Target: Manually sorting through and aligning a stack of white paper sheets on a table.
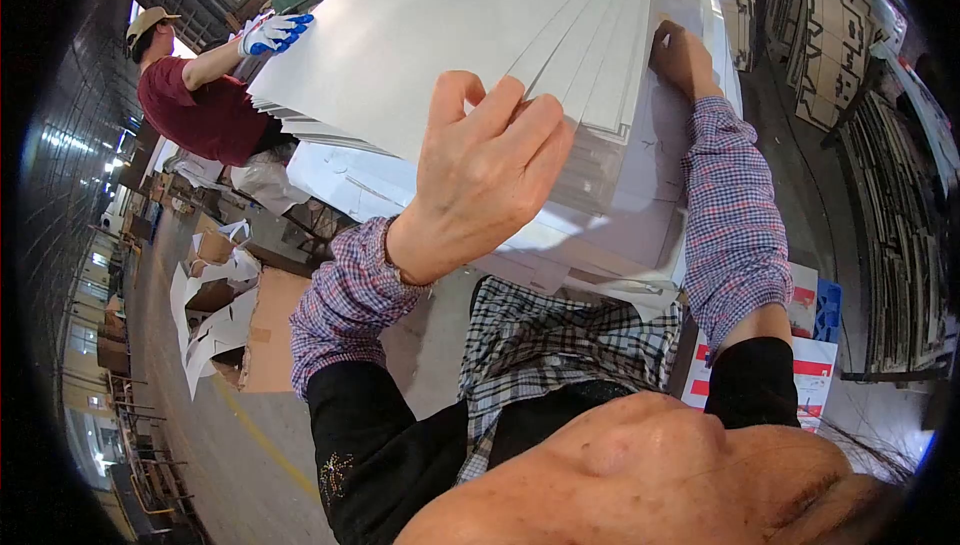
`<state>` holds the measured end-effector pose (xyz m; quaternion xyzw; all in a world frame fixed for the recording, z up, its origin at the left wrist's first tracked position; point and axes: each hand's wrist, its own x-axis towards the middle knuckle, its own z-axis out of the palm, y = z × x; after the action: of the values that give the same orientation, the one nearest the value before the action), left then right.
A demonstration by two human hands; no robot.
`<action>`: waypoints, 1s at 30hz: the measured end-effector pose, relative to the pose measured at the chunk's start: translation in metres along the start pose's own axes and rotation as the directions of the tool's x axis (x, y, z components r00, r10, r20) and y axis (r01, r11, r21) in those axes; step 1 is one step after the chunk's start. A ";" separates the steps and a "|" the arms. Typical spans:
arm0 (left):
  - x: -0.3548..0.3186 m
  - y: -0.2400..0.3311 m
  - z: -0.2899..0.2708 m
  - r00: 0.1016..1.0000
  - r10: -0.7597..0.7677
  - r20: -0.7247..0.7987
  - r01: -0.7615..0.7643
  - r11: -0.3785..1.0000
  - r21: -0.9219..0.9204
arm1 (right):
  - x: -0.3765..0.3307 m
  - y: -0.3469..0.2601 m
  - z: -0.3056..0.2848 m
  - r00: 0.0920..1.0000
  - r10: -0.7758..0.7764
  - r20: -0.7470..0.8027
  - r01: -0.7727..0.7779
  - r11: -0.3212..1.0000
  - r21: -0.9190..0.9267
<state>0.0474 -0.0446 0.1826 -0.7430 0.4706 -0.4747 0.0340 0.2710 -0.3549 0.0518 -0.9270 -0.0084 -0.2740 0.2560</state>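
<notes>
Large white sheets [400, 40], card or stiff paper, lie in a raised stack before me, their near right corner edges fanned apart. With bent fingers my left hand [490, 170] pinches the near edge of the upper sheets; its fingertips are partly hidden. At the right edge of the stack is my right hand [688, 63], its fingers curled against the side and their tips out of sight. Below the fanned corner, a clear plastic-looking layer [590, 170] and more pale sheets [560, 235] show.
Across the stack at left, a co-worker [200, 110] in a dark red shirt rests a blue-and-white gloved hand [275, 35] on the sheets' far edge. A cardboard box [275, 330] with white scraps stands lower left. Patterned boards [835, 35] and stacked panels [900, 245] line the right.
</notes>
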 end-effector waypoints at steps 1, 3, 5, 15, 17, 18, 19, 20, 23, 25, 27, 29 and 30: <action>0.001 -0.001 0.004 0.998 0.018 -0.068 -0.017 1.000 0.017 | 0.001 0.002 0.001 1.000 -0.008 -0.010 0.008 1.000 0.006; 0.002 0.000 0.001 0.999 -0.006 -0.042 0.006 1.000 0.011 | 0.003 0.007 0.001 1.000 -0.013 -0.022 0.013 1.000 0.013; 0.001 0.000 -0.002 0.999 -0.033 -0.012 0.033 0.999 0.008 | 0.004 0.007 0.002 1.000 0.011 0.014 -0.011 1.000 0.008; -0.001 -0.010 -0.037 0.974 -0.140 0.180 0.177 0.962 -0.206 | 0.004 0.008 0.000 0.998 0.026 0.057 -0.026 1.000 -0.015; 0.000 -0.024 -0.047 0.958 -0.158 0.240 0.234 0.913 -0.333 | 0.004 0.008 0.000 0.996 0.033 0.077 -0.030 0.999 -0.043; 0.004 -0.034 -0.047 0.944 -0.217 0.249 0.311 0.837 -0.450 | 0.004 0.009 0.001 0.996 0.031 0.083 -0.027 0.999 -0.043; 0.007 -0.044 -0.043 0.926 -0.273 0.261 0.376 0.736 -0.563 | 0.005 0.014 0.001 0.996 0.041 0.075 -0.038 0.998 -0.042; 0.010 -0.054 -0.048 0.894 -0.262 0.363 0.422 0.761 -0.493 | 0.006 0.010 -0.001 0.997 0.038 0.062 -0.036 0.999 -0.033; 0.003 -0.073 -0.028 0.875 -0.228 0.427 0.438 0.748 -0.498 | 0.004 0.000 -0.001 0.995 0.051 0.083 -0.046 0.997 -0.063; -0.003 -0.073 -0.013 0.825 -0.231 0.516 0.506 0.710 -0.491 | 0.007 0.004 0.000 0.996 0.038 0.086 -0.034 0.998 -0.048; -0.015 -0.071 0.010 0.921 -0.190 0.340 0.311 0.883 -0.352 | 0.009 0.011 0.002 0.995 0.028 0.092 -0.025 0.999 -0.035; -0.017 -0.065 0.015 0.930 -0.197 0.311 0.305 0.886 -0.349 | 0.005 0.015 0.002 0.999 -0.022 0.033 0.024 0.998 -0.050; -0.017 -0.063 0.017 0.937 -0.205 0.283 0.298 0.891 -0.342 | 0.005 0.017 0.002 0.999 -0.018 0.033 0.020 0.999 -0.051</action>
<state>0.1001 -0.0043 0.1928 -0.8419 0.4452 -0.2821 -0.1161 0.2791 -0.3695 0.0451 -0.9374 -0.0142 -0.2616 0.2294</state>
